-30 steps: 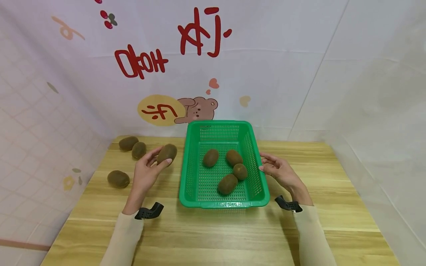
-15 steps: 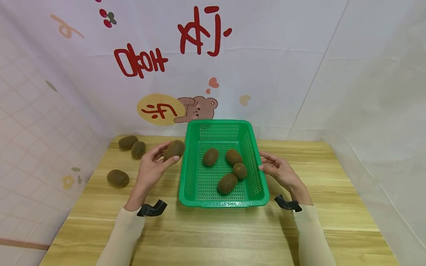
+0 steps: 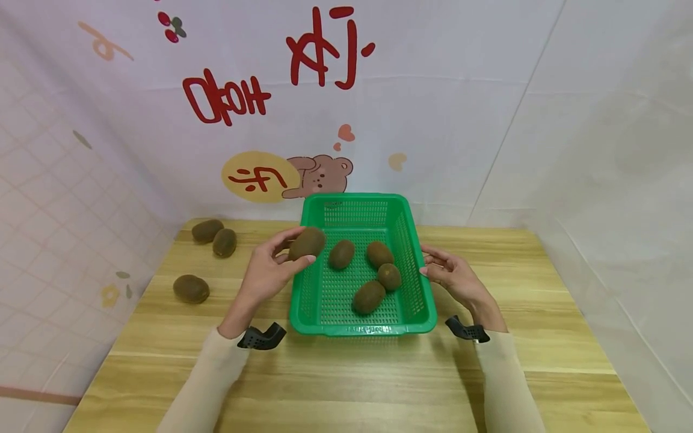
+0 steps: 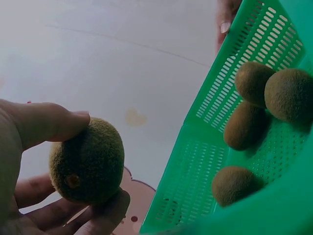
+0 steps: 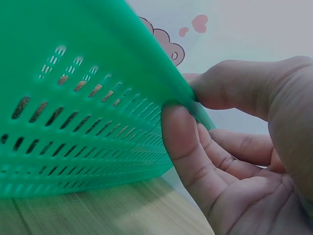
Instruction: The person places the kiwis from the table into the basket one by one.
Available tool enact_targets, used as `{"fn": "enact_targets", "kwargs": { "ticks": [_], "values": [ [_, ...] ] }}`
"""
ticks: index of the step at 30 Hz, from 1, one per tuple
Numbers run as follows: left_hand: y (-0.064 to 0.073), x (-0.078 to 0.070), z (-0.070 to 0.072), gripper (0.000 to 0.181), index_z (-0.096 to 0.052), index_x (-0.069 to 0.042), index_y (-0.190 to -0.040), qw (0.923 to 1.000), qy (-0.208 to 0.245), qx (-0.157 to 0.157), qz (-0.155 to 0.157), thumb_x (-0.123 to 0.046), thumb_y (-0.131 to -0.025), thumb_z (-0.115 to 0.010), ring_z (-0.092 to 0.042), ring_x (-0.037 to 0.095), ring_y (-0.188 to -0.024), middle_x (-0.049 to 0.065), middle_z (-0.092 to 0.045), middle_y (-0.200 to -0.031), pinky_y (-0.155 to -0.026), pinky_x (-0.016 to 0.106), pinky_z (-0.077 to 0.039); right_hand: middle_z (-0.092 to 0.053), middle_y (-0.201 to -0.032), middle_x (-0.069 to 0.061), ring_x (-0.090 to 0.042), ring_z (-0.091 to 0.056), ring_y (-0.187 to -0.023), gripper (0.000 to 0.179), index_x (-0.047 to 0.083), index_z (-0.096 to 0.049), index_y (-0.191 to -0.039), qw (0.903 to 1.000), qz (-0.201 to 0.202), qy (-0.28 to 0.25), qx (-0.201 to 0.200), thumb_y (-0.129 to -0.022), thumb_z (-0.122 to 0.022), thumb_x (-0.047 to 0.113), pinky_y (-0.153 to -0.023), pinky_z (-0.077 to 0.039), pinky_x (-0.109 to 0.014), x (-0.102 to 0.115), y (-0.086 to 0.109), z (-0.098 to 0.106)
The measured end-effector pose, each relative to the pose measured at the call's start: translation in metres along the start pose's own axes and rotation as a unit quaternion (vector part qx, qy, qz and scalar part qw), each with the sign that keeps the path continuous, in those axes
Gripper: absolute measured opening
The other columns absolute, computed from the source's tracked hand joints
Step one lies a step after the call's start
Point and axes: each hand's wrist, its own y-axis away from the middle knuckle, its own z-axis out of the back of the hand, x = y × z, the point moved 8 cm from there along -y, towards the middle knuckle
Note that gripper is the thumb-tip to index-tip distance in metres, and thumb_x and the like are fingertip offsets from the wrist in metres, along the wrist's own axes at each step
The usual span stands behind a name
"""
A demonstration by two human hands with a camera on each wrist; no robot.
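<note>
My left hand [image 3: 271, 269] grips a brown kiwi [image 3: 307, 243] between thumb and fingers, over the left rim of a green plastic basket [image 3: 363, 330]. In the left wrist view, that kiwi [image 4: 88, 161] shows its stem end below the thumb. Several more kiwis lie on the basket's floor, one kiwi [image 3: 341, 255] to the left and a cluster with a kiwi [image 3: 369, 297] nearest the front. At the right side, my right hand [image 3: 455, 279] pinches the basket's rim; the right wrist view shows the thumb above the rim and the fingers [image 5: 183, 132] under it.
Three kiwis rest on the wooden table [image 3: 357, 385] at the left: a kiwi [image 3: 207, 231] and a kiwi [image 3: 224, 243] near the back edge, and a kiwi [image 3: 191, 289] closer. A white wall sheet [image 3: 444, 120] with printed figures stands behind the basket.
My left hand has carried its kiwi rightward, from the table beside the basket to over the basket's left rim. The right hand stays at the basket's right rim.
</note>
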Motion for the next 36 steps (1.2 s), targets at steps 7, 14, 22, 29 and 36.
{"fn": "enact_targets", "kwargs": {
  "ticks": [7,14,22,29,36],
  "values": [
    [-0.001,-0.006,-0.016,0.059,-0.06,-0.017,-0.144,0.9992,-0.029,0.025,-0.011,-0.018,-0.089,-0.082,-0.06,0.024,-0.125,0.007,-0.061,-0.141,-0.1,0.036,-0.056,-0.058,-0.122,-0.01,-0.01,-0.065,-0.104,0.064,0.008,-0.041,-0.157,1.0,-0.004,0.007,-0.004,-0.1,-0.069,0.017,-0.091,-0.057,-0.024,0.001,0.001,0.001],
    [-0.001,-0.005,-0.021,0.056,-0.061,-0.018,-0.142,0.9983,-0.042,0.031,-0.026,-0.019,-0.09,-0.081,-0.061,0.028,-0.124,0.007,-0.062,-0.14,-0.102,0.048,-0.055,-0.057,-0.122,-0.012,-0.011,-0.064,-0.103,0.063,0.008,-0.041,-0.157,1.0,0.0,0.001,-0.003,-0.1,-0.068,0.016,-0.089,-0.057,-0.023,0.003,0.001,0.0],
    [0.0,0.0,-0.01,0.051,-0.059,-0.017,-0.144,0.9993,-0.034,0.001,-0.015,-0.023,-0.096,-0.075,-0.06,0.029,-0.126,0.007,-0.059,-0.14,-0.099,0.034,-0.057,-0.058,-0.123,-0.017,-0.01,-0.065,-0.101,0.063,0.008,-0.041,-0.157,1.0,0.0,-0.002,-0.001,-0.1,-0.068,0.015,-0.088,-0.058,-0.024,0.002,0.001,0.0],
    [0.0,-0.002,0.001,0.06,-0.054,-0.017,-0.149,0.9947,-0.093,-0.028,-0.034,-0.029,-0.094,-0.077,-0.051,0.03,-0.136,0.011,-0.054,-0.148,-0.107,0.053,-0.051,-0.057,-0.123,-0.017,-0.011,-0.065,-0.102,0.065,0.007,-0.039,-0.157,1.0,-0.002,-0.01,0.0,-0.1,-0.068,0.014,-0.091,-0.058,-0.024,0.001,0.001,0.0],
    [0.002,0.009,0.018,0.067,-0.048,-0.02,-0.153,0.9884,-0.142,-0.043,-0.032,-0.035,-0.094,-0.076,-0.044,0.029,-0.142,0.009,-0.049,-0.153,-0.112,0.054,-0.044,-0.057,-0.124,-0.017,-0.01,-0.065,-0.102,0.065,0.007,-0.039,-0.157,0.9999,-0.005,-0.013,0.0,-0.1,-0.068,0.015,-0.09,-0.058,-0.024,0.001,0.0,-0.001]
  ]
}}
